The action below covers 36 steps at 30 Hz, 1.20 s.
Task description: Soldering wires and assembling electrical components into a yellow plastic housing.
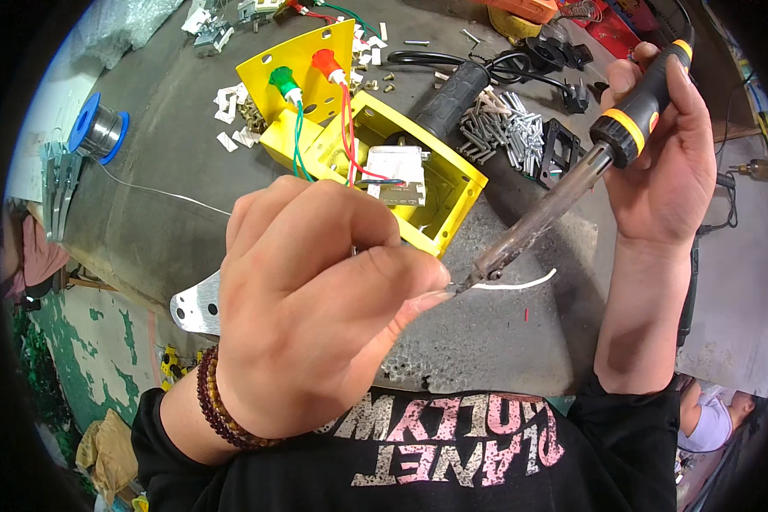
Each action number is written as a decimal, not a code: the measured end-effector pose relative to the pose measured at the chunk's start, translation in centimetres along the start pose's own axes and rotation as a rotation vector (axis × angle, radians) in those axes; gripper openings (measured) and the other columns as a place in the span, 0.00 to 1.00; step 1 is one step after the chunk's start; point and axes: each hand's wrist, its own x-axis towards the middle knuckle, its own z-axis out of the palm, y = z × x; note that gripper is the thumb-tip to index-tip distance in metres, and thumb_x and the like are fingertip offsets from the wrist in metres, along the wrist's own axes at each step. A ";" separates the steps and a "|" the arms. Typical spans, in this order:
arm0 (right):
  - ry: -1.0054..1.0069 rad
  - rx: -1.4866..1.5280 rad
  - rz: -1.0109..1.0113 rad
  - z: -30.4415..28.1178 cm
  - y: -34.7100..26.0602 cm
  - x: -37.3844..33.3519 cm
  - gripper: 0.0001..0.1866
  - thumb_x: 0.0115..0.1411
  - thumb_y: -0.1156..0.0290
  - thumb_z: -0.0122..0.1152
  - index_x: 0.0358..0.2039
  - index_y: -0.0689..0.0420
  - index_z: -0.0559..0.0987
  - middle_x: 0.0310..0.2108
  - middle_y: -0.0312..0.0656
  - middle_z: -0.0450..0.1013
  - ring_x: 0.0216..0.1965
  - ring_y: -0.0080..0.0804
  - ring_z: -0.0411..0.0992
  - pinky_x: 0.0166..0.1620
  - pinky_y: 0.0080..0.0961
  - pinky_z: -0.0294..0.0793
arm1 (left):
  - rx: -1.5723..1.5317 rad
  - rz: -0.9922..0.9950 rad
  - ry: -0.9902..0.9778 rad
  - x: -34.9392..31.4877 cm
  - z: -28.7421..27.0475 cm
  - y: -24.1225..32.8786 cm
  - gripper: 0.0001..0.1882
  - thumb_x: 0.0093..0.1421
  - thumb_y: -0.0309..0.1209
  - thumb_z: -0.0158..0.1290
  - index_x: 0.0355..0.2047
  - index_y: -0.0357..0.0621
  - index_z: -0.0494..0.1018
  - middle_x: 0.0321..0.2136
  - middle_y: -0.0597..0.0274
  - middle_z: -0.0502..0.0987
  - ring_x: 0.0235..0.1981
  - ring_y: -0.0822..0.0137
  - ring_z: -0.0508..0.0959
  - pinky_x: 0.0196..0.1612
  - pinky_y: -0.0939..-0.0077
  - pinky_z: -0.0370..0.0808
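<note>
Solder spool (100, 128): blue-rimmed reel, well up and left of the left hand, at the worktop's (162, 213) left edge; a thin strand of solder (158, 193) runs from it toward that hand.
Metal plate (198, 305): pale, with holes, poking out from under the left hand at the worktop's near edge.
Left hand (316, 307): fingers curled in, thumb and forefinger pressed together in a pinch; what it pinches is too small to make out, though it meets the iron's tip. A beaded bracelet (218, 410) sits on the wrist.
Yellow box (384, 166): open metal housing just beyond the left hand, its lid tilted up with a green button (283, 81) and a red button (324, 61); green and red wires drop from them to a grey part (394, 171) inside.
Grip (450, 96): black and ribbed, lying behind the box, up and between the two hands.
Screws (503, 119): a silver heap just left of the right hand.
Soldering iron (563, 188): black and orange handle, long scorched barrel slanting down-left; its tip touches the left hand's pinched fingertips, over the worktop between the hands.
White wire (520, 283): short, lying on the worktop just right of the tip.
Right hand (666, 145): closed around the iron's handle, thumb along it.
</note>
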 end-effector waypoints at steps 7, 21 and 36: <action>0.025 -0.006 -0.010 0.2 0.0 -0.1 0.20 0.70 0.63 0.52 0.51 0.68 0.70 0.36 0.47 0.74 0.39 0.29 0.73 0.44 0.21 0.75 | 0.025 0.021 0.030 -0.1 0.2 0.1 0.12 0.42 0.29 0.68 0.31 0.48 0.82 0.24 0.65 0.70 0.29 0.63 0.70 0.35 0.70 0.66; 0.006 0.004 -0.006 -0.2 0.1 -0.1 0.21 0.70 0.62 0.52 0.51 0.69 0.70 0.38 0.48 0.76 0.40 0.30 0.75 0.46 0.23 0.77 | 0.074 0.108 0.063 -0.5 0.2 -0.5 0.23 0.32 0.26 0.69 0.34 0.56 0.84 0.25 0.68 0.72 0.29 0.64 0.70 0.31 0.72 0.66; -0.036 0.025 0.008 -0.3 0.3 0.0 0.21 0.70 0.62 0.52 0.51 0.69 0.70 0.38 0.49 0.75 0.40 0.31 0.75 0.45 0.22 0.76 | 0.013 0.097 0.004 -1.0 -0.5 -0.4 0.17 0.40 0.19 0.64 0.33 0.44 0.81 0.26 0.58 0.75 0.25 0.62 0.73 0.29 0.73 0.68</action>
